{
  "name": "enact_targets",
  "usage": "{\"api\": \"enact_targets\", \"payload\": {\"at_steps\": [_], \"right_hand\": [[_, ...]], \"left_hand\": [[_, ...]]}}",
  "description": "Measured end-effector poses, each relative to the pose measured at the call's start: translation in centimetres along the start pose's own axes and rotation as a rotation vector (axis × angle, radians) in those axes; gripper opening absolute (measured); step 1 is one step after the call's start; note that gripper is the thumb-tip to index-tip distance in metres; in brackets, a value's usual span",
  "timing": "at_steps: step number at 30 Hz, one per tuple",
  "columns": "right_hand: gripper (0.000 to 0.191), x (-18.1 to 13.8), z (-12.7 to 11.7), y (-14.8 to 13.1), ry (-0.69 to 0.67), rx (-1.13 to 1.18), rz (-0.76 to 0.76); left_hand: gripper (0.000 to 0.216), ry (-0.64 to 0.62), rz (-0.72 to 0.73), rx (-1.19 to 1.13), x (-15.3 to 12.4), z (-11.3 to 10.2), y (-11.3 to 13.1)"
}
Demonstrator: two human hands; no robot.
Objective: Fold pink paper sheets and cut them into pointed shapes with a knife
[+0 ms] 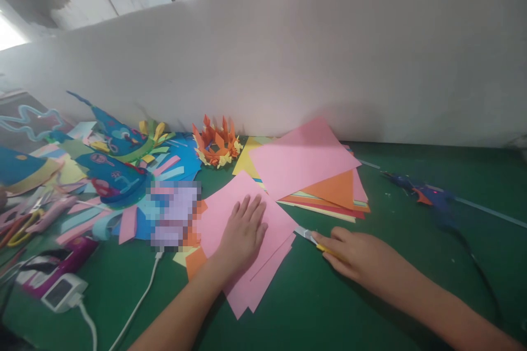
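My left hand (244, 230) lies flat, fingers stretched out, on a folded pink paper sheet (230, 205) on the green table (329, 296). My right hand (357, 255) is closed round a yellow-handled utility knife (309, 237). Its metal blade end touches the right edge of the pink sheet. More pink layers (255, 285) stick out beneath the top sheet, and an orange piece (194, 261) shows at its left.
A stack of coloured paper (313, 175) with a pink sheet on top lies behind. An orange paper crown (216, 142), blue paper crafts (115, 164), scissors (20, 225), a white charger with cable (63, 292) sit left. A blue glue gun (424, 194) lies right. A white wall runs behind.
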State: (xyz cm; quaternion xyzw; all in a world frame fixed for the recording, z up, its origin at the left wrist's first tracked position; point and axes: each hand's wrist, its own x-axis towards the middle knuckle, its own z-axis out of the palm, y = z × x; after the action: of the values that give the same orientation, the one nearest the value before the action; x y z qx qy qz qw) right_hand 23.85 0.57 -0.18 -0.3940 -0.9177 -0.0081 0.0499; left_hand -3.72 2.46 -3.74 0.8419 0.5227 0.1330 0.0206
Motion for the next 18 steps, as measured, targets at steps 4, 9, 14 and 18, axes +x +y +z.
{"api": "enact_targets", "payload": {"at_steps": [4,9,14,18], "right_hand": [[0.029,-0.2,-0.1,0.6,0.028,0.044,-0.005],[0.027,-0.4,-0.4,0.8,0.006,0.042,0.004],[0.029,-0.3,-0.7,0.3,-0.012,0.036,-0.019],[0.028,-0.1,-0.6,-0.7,0.019,0.055,-0.022]], "left_hand": [[0.046,-0.028,-0.006,-0.006,0.1,-0.1,0.0],[0.046,-0.041,-0.017,-0.006,0.1,-0.2,0.1],[0.046,-0.04,-0.014,0.002,0.2,-0.6,0.3],[0.042,-0.017,0.012,0.01,0.6,-1.5,0.8]]}}
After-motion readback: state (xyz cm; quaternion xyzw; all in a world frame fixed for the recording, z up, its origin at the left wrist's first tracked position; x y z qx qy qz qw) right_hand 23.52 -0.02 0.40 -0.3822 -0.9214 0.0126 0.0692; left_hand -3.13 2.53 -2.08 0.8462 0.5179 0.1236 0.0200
